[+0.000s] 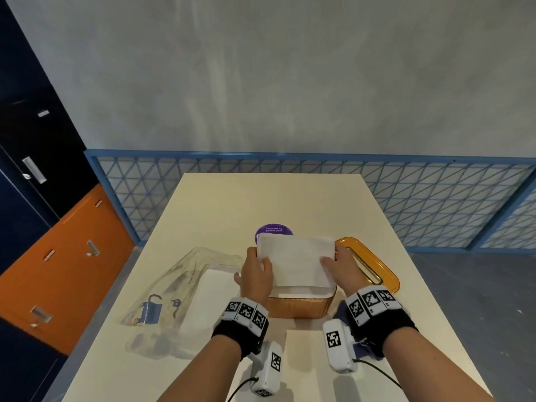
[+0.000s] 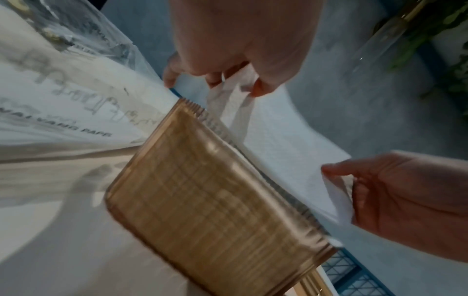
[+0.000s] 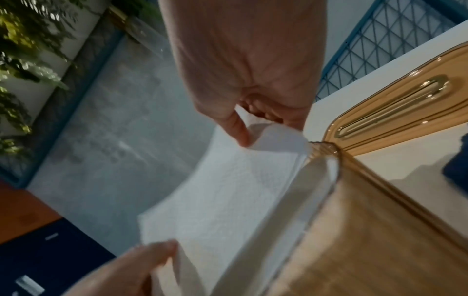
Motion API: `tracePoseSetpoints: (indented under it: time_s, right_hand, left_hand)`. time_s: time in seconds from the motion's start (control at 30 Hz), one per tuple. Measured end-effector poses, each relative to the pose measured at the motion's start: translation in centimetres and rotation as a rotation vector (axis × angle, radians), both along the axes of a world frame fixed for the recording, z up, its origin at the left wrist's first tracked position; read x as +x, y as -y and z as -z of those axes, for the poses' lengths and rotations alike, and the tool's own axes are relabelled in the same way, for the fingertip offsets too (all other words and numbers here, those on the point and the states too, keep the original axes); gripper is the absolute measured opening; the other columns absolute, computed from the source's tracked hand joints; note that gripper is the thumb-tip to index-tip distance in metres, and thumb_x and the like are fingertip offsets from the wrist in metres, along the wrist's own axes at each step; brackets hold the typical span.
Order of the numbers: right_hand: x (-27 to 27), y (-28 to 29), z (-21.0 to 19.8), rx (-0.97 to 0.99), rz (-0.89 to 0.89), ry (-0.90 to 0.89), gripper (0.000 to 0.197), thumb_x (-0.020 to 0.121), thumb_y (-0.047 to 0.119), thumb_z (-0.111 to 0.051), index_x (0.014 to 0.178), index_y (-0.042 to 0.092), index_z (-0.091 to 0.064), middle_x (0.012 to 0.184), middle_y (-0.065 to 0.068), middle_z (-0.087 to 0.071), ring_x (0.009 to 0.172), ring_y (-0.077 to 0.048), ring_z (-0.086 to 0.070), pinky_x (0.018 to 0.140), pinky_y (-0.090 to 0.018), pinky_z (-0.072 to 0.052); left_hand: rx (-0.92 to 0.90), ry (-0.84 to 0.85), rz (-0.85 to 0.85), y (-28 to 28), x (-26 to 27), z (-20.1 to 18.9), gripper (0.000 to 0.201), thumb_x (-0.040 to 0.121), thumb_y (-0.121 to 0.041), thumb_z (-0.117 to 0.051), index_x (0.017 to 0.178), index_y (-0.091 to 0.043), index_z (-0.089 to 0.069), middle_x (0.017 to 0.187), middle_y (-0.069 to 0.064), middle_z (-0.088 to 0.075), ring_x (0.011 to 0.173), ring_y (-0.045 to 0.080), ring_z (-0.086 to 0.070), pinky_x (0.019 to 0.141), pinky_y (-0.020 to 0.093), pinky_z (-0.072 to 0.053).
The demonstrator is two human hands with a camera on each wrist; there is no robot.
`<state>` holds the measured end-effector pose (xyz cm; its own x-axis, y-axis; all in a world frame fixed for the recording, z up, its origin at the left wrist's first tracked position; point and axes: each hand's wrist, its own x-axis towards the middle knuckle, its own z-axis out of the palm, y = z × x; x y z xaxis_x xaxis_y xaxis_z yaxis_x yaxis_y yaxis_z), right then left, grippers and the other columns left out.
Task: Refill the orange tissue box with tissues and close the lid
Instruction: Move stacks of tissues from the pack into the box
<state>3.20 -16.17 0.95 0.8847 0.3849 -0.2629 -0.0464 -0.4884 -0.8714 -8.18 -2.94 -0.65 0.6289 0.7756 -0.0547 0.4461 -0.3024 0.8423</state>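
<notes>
Amber ribbed plastic, the orange tissue box (image 1: 295, 307) sits near on the tabletop (image 1: 203, 204), stiff and light. Above its mouth hangs the tissue stack (image 1: 295, 261), soft, floppy, likely to sag; best held at both short ends. Left hand (image 1: 256, 274) and right hand (image 1: 342, 266) pinch those ends. Beyond lies the lid (image 1: 374, 268).

The right hand (image 3: 253, 80) pinches a white embossed tissue sheet (image 3: 222, 196) above the ribbed translucent orange tissue box (image 3: 367, 230); the left hand (image 3: 121, 270) grips its opposite end.
</notes>
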Motion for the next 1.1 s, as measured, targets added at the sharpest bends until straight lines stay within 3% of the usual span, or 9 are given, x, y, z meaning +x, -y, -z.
tracePoseSetpoints:
  time_s: [0.17, 0.47, 0.53, 0.63, 0.73, 0.8, 0.9, 1.0, 1.1]
  right_hand:
    - [0.3, -0.6, 0.2, -0.237, -0.052, 0.026, 0.037, 0.090, 0.007, -0.052, 0.126, 0.001, -0.048, 0.128, -0.014, -0.057, 0.116, -0.030, -0.055, 0.087, -0.029, -0.043]
    - [-0.6, -1.2, 1.6, -0.421, -0.090, 0.188, 0.041, 0.091, -0.002, -0.048, 0.131, 0.002, -0.043, 0.124, -0.020, -0.058, 0.114, -0.032, -0.056, 0.087, -0.030, -0.047]
    - [-0.7, -1.2, 1.7, -0.436, -0.112, 0.234, 0.042, 0.091, -0.003, -0.048, 0.132, 0.002, -0.041, 0.122, -0.021, -0.058, 0.112, -0.033, -0.057, 0.086, -0.032, -0.048]
    - [-0.8, -1.3, 1.8, -0.463, -0.158, 0.302, 0.045, 0.091, -0.001, -0.050, 0.134, 0.002, -0.039, 0.122, -0.021, -0.059, 0.111, -0.032, -0.058, 0.088, -0.035, -0.050]
    - [-0.9, -1.2, 1.8, -0.493, -0.227, 0.350, 0.051, 0.091, 0.003, -0.052, 0.139, 0.005, -0.034, 0.125, -0.019, -0.057, 0.113, -0.031, -0.057, 0.091, -0.035, -0.049]
    - [-1.1, -1.1, 1.9, -0.557, -0.298, 0.466, 0.057, 0.091, 0.006, -0.054, 0.143, 0.008, -0.029, 0.131, -0.015, -0.051, 0.119, -0.028, -0.052, 0.093, -0.032, -0.047]
    - [-1.6, -0.7, 1.5, -0.557, -0.350, 0.786, 0.057, 0.088, 0.009, -0.060, 0.140, 0.013, -0.039, 0.132, -0.012, -0.048, 0.120, -0.028, -0.047, 0.091, -0.034, -0.046]
    - [-1.5, -0.4, 1.0, -0.645, -0.611, 0.806, 0.053, 0.091, 0.021, -0.057, 0.141, 0.028, -0.040, 0.146, -0.003, -0.039, 0.135, -0.022, -0.037, 0.109, -0.041, -0.029]
    - [-0.7, 0.0, 0.5, -0.867, -0.814, 0.513, 0.064, 0.092, 0.027, -0.057, 0.145, 0.039, -0.025, 0.157, 0.006, -0.020, 0.146, -0.018, -0.018, 0.115, -0.057, -0.006]
  left_hand:
    - [0.008, -0.318, -0.001, -1.4, 0.8, -0.1, 0.021, 0.094, -0.017, -0.043, 0.113, -0.011, -0.052, 0.111, 0.008, -0.064, 0.107, 0.028, -0.056, 0.105, 0.045, -0.025]
    - [0.132, -0.567, 0.098, -1.3, 1.3, -0.2, 0.025, 0.085, -0.005, -0.042, 0.104, -0.013, -0.056, 0.109, 0.006, -0.065, 0.108, 0.026, -0.056, 0.112, 0.055, -0.015]
    - [0.186, -0.629, 0.149, -1.3, 1.3, -0.5, 0.023, 0.087, -0.008, -0.044, 0.107, -0.014, -0.052, 0.116, 0.005, -0.060, 0.112, 0.025, -0.055, 0.112, 0.053, -0.017]
    - [0.301, -0.682, 0.185, -1.2, 1.4, -0.4, 0.045, 0.090, -0.008, -0.047, 0.133, -0.012, -0.034, 0.131, 0.006, -0.047, 0.118, 0.025, -0.052, 0.109, 0.049, -0.026]
    - [0.479, -0.682, 0.191, -0.8, 1.0, -0.2, 0.058, 0.089, -0.001, -0.046, 0.141, -0.013, -0.025, 0.135, 0.010, -0.038, 0.122, 0.028, -0.044, 0.102, 0.047, -0.034]
    - [0.622, -0.633, 0.278, -0.9, 0.5, -0.4, 0.056, 0.090, -0.001, -0.045, 0.141, -0.017, -0.030, 0.141, 0.010, -0.031, 0.127, 0.028, -0.036, 0.103, 0.050, -0.030]
    - [0.687, -0.593, 0.616, -1.3, 0.2, -1.1, 0.049, 0.095, -0.018, -0.048, 0.141, -0.027, -0.034, 0.151, 0.003, -0.023, 0.138, 0.023, -0.026, 0.109, 0.058, -0.016]
    - [0.627, -0.791, 0.841, -1.9, -0.1, -1.7, 0.053, 0.095, -0.026, -0.050, 0.144, -0.034, -0.030, 0.152, 0.002, -0.025, 0.141, 0.023, -0.025, 0.108, 0.066, -0.009]
    - [0.594, -0.913, 0.868, -2.6, -0.2, -1.8, 0.061, 0.096, -0.019, -0.047, 0.146, -0.040, -0.019, 0.156, 0.002, -0.018, 0.144, 0.022, -0.019, 0.108, 0.070, -0.005]
